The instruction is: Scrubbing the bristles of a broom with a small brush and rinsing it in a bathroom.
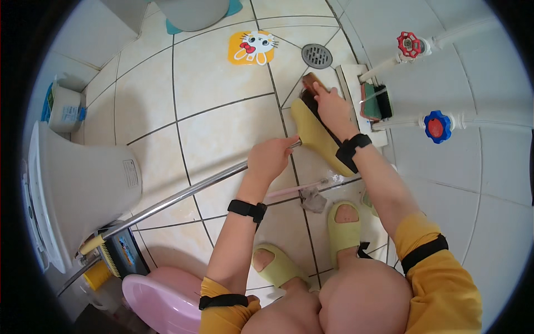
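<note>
Fingers of the right hand (335, 111) curl over a brown-backed brush (311, 80), the index finger laid along its back, perhaps to steer and press it; the thumb cannot be made out. Beneath that palm runs a dark strip along a yellow head (316, 143); whether it belongs to brush or head, I cannot tell. Fingers of the left hand (268, 160) close round a metal pole (190, 192), mostly curled out of sight, with what looks like the thumb lying along the shaft toward the yellow head. That grip sits right beside the head, likely because holding there best checks any twisting. The yellow head slants between the two sets of fingers, so both probably bear on it together.

Away to the left of and below the left fingers, the pole's far end lies over a black dustpan (123, 250), which perhaps keeps the long shaft out of the way. Just above the right fingertips is a floor drain (317, 56), maybe handy for runoff. Right of those fingers, a green block (369, 102) sits near the wall, presumably for easy reach. Below the left fingers lies a grey cloth (313, 200); farther down, a pink basin (162, 295).
</note>
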`<state>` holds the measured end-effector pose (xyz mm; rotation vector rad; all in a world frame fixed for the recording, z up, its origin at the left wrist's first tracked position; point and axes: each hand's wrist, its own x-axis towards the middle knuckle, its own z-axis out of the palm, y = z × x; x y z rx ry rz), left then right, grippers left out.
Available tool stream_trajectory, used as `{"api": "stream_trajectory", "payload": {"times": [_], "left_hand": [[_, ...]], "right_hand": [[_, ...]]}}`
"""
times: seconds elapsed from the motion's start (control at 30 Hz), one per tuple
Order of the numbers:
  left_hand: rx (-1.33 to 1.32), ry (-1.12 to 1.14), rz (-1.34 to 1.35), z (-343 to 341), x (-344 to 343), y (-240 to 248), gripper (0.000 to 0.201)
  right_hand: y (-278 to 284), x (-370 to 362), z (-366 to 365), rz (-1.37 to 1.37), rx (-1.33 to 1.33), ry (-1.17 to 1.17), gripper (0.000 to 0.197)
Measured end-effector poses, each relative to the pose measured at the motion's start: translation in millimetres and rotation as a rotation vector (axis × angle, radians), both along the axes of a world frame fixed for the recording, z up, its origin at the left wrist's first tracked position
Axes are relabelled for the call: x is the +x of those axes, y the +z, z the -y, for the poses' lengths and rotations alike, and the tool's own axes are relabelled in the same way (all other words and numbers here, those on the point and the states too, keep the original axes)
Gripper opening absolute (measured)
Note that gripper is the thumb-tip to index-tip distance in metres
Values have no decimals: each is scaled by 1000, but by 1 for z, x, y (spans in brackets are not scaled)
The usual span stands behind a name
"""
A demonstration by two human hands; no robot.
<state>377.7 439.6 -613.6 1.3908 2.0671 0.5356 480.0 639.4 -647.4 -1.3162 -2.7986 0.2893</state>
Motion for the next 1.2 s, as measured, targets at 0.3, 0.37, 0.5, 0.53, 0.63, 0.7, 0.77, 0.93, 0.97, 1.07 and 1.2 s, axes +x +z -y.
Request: {"api": "stream_trajectory", "payload": {"times": [0.3, 0.37, 0.5, 0.53, 0.63, 0.7, 0.77, 0.93, 0.97, 1.07, 1.2], "left_hand": [[-49, 13, 15, 6, 10, 5, 34], [-10, 25, 8, 11, 11, -5, 34], [-84, 49, -16, 18, 4, 1, 34], [-92, 43, -7, 21, 10, 0, 34], [-95, 13, -110, 18, 13, 2, 37], [-60, 37, -86, 18, 10, -1, 36], [-76, 65, -83, 25, 3, 3, 36], [-108, 107, -120, 32, 10, 2, 34], [-66, 110, -110, 32, 10, -5, 34], [-54, 134, -101, 36, -1, -5, 33], [-140, 133, -51, 35, 0, 7, 34]], "right_hand": [[-4, 42, 22, 33, 32, -57, 42], [-2, 45, 21, -11, 58, -93, 45], [6, 70, 80, -31, -41, 73, 43], [4, 75, 76, 12, -31, 27, 43], [-1, 68, 57, 48, 56, -1, 44], [-2, 67, 54, -82, 70, -46, 44], [2, 81, 79, -79, 34, 37, 44], [-10, 75, 56, 77, 99, 39, 47], [-11, 76, 51, 79, 88, 46, 47], [13, 70, 68, -24, -7, -15, 47], [-8, 93, 81, 96, -19, -18, 48]]}}
